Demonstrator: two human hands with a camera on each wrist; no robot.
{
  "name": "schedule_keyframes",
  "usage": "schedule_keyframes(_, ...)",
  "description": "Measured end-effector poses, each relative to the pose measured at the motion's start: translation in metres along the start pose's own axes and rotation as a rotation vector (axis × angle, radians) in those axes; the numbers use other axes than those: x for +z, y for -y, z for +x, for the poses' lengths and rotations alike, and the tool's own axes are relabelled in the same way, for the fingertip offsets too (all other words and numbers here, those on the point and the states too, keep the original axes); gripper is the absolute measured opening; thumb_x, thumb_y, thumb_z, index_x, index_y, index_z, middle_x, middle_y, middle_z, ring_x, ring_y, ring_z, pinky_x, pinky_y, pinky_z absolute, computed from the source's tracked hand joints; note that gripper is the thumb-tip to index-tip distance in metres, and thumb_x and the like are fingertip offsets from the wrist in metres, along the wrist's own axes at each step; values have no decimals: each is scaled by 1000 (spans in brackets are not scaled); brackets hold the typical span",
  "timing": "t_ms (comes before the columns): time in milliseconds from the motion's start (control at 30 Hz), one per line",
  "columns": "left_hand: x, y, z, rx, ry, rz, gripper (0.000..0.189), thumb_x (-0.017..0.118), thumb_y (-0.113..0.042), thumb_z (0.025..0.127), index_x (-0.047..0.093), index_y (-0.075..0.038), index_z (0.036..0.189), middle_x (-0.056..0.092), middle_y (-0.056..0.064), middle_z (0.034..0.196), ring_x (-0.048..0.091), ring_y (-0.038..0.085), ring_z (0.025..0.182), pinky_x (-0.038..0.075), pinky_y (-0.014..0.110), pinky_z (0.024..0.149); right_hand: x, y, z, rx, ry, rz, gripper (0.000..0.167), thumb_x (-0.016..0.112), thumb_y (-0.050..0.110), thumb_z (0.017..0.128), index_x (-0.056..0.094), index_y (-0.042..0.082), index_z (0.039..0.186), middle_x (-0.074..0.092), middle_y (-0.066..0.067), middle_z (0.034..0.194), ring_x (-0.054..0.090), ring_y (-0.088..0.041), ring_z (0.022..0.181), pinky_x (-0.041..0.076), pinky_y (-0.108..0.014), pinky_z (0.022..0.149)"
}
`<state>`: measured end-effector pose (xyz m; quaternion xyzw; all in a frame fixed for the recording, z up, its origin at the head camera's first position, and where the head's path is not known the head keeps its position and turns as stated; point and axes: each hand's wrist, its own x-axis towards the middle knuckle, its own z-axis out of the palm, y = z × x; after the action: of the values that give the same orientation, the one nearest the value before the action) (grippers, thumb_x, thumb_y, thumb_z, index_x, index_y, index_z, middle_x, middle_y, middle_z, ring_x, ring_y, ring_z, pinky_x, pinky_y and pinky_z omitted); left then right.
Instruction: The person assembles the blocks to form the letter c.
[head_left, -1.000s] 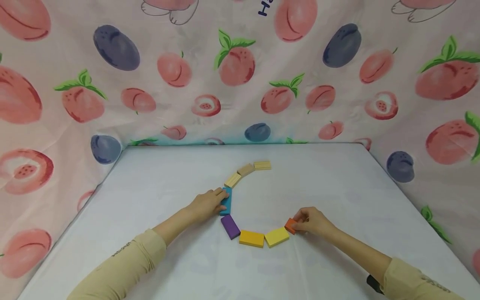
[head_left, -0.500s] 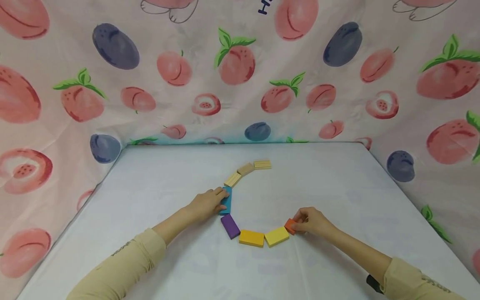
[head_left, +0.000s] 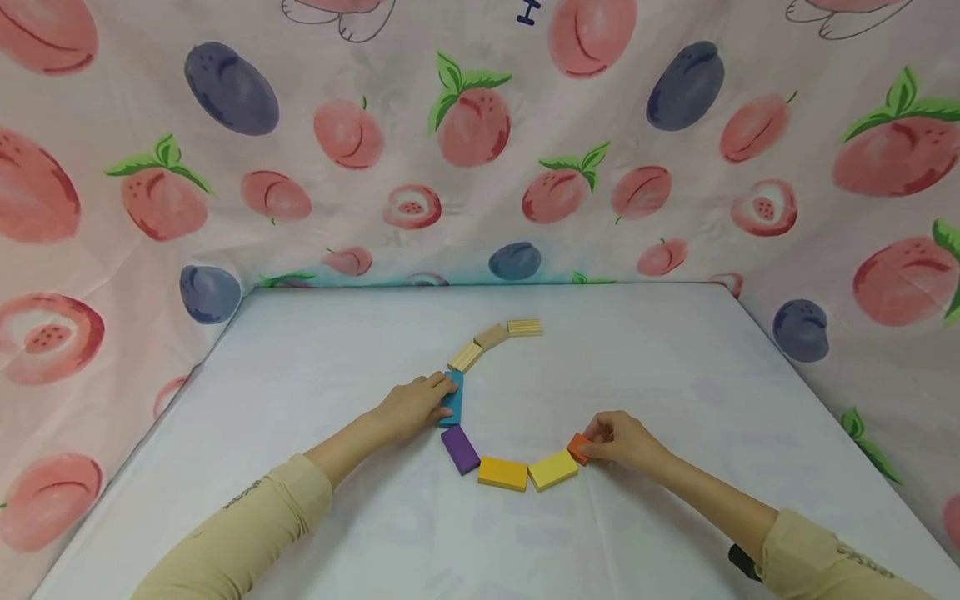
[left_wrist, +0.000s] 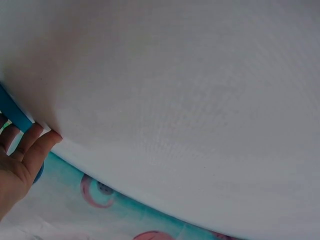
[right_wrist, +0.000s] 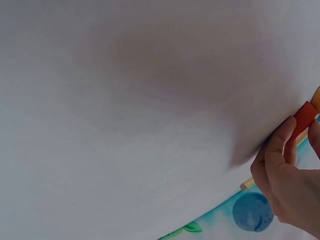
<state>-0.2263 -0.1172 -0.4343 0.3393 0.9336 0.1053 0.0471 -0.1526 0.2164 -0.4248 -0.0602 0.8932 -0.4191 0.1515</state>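
Observation:
In the head view my left hand (head_left: 412,407) holds a blue wooden block (head_left: 453,400), fingers near its far end and thumb lower down. The same blue block (left_wrist: 14,111) shows past the fingers at the left edge of the left wrist view. My right hand (head_left: 624,442) pinches an orange block (head_left: 578,447) between thumb and fingers, partly covering it. That orange block (right_wrist: 304,120) looks red in the right wrist view. Touching its corner is a yellow block (head_left: 553,471); an amber block (head_left: 502,473) and a purple block (head_left: 461,450) carry the curve round to the blue one.
Three plain wood blocks, a near one (head_left: 466,357), a middle one (head_left: 491,337) and a far one (head_left: 524,327), extend the curve toward the back. All lie on a white-covered table (head_left: 360,517). A fruit-print cloth (head_left: 465,225) hangs behind and at both sides.
Both hands stay on the same blocks, and the row keeps its shape. The whole view has shifted very slightly upward.

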Motion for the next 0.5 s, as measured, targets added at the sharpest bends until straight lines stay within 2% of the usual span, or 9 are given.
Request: schedule_keyframes(500, 0, 1, -1, 4, -3, -5, 45, 55, -30, 95, 51, -2, 130, 53, 13, 127, 57, 29, 107, 54, 44, 83, -2, 1, 1, -28, 33, 4, 16, 70, 6, 82, 61, -5, 90, 59, -5, 75, 54, -12, 66, 51, -22, 58)
